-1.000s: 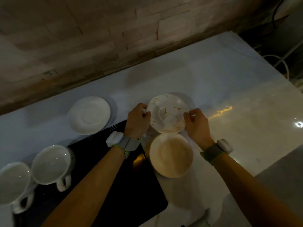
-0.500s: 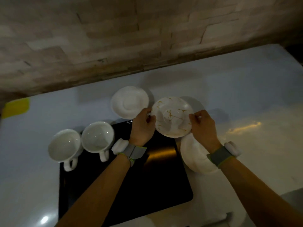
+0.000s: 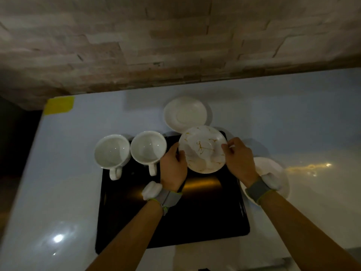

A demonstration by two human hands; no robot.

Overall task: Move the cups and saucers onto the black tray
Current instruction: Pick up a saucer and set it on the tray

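Both hands grip one gold-veined saucer [image 3: 203, 150] by opposite edges. Left hand [image 3: 172, 167] has fingers curled on the saucer's left rim, right hand [image 3: 239, 161] pinches the right rim with thumb and fingertips. The saucer sits over the far right corner of the black tray [image 3: 172, 218]; cannot tell if it touches the tray or hangs just above it. Two white cups: left cup [image 3: 112, 154] at the tray's far left corner, partly over the edge, handle toward the camera; second cup [image 3: 148, 147] just beside it on the tray's far edge, handle also toward the camera. A plain white saucer [image 3: 184, 114] lies on the counter [image 3: 58, 182] just behind the tray, its near edge hidden by the held saucer. Another white saucer [image 3: 273, 173] lies on the counter right of the tray, partly hidden by the right wrist. Grey wristbands on both wrists.
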